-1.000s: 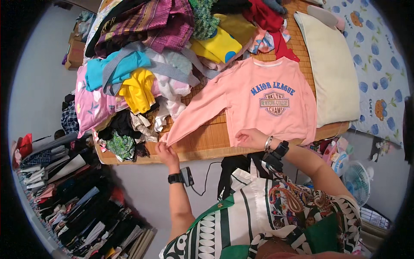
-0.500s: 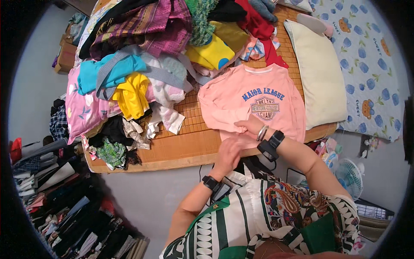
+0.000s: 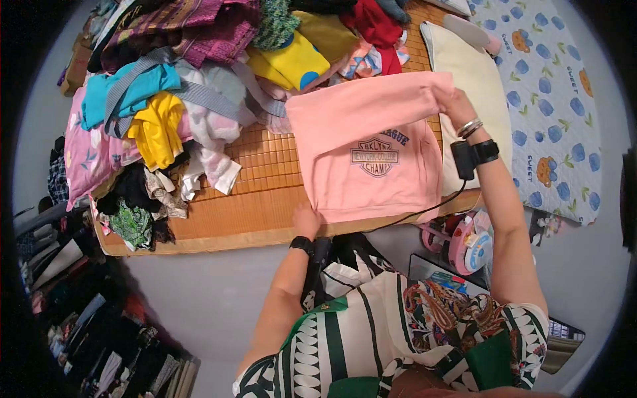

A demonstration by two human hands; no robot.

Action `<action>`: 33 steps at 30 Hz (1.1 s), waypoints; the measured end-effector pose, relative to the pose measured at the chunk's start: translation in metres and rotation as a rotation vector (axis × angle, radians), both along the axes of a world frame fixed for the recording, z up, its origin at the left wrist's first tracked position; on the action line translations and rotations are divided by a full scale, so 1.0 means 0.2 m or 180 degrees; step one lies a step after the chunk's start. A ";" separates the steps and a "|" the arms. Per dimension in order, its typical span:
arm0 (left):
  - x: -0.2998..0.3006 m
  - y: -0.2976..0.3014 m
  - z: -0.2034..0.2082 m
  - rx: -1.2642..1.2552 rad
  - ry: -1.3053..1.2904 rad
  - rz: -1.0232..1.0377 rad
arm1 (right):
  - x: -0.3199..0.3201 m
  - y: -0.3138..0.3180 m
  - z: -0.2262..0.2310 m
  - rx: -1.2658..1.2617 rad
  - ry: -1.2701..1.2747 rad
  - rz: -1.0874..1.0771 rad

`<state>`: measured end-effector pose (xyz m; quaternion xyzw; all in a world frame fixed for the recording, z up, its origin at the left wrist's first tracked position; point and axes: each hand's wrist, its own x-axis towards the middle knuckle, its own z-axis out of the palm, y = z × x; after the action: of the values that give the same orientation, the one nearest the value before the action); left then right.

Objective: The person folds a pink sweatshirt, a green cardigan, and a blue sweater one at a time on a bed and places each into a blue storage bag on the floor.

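Note:
A pink long-sleeved sweatshirt (image 3: 378, 199) with a blue print lies on the bamboo mat near the front edge. One of its sleeves is drawn across the chest toward the right, covering the neck and part of the lettering. At the sleeve's cuff end my right hand (image 3: 458, 109) is closed on the fabric, just beside the cream pillow. My left hand (image 3: 307, 217) is at the lower left corner of the sweatshirt, its fingers closed on the hem and partly hidden. Both wrists carry dark straps, and a black cable runs from the right one.
Piled clothes cover the mat's left and back: a turquoise garment (image 3: 126, 93), a yellow one (image 3: 156, 129), purple patterned cloth (image 3: 192, 33). A cream pillow (image 3: 488, 132) lies right, beside a flowered quilt (image 3: 554, 99). More clothes (image 3: 79, 318) are stacked lower left.
My right hand has moved up and right, pulling the sleeve across the sweatshirt. My left hand has moved left and down to the hem corner. The whole view has shifted slightly.

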<state>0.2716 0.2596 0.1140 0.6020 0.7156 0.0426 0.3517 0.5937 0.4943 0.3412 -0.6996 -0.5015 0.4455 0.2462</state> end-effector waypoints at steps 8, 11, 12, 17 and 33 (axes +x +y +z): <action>0.29 0.02 0.35 0.0435 -0.1264 -0.0570 | 0.53 0.04 0.01 0.0783 -0.0352 -0.0105; 0.40 0.01 0.30 -0.0069 -0.1180 -0.1054 | 0.36 -0.04 0.05 0.1406 -0.0273 0.0559; 0.40 -0.02 0.22 -0.0029 -0.1321 -0.1275 | 0.30 -0.08 0.04 0.1763 -0.0278 0.0903; 0.25 0.02 -0.04 -0.0854 -0.1884 -0.1212 | -0.24 -0.46 0.06 0.0257 0.0339 0.1899; 0.61 1.09 -0.05 0.1226 -0.0628 -0.0913 | 0.03 -1.38 -0.91 0.0122 -0.0719 0.1695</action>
<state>0.3932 0.4779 0.1036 0.7462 0.5638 0.1863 0.3010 0.5992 0.2174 0.1585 -0.5838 -0.7000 0.4041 0.0763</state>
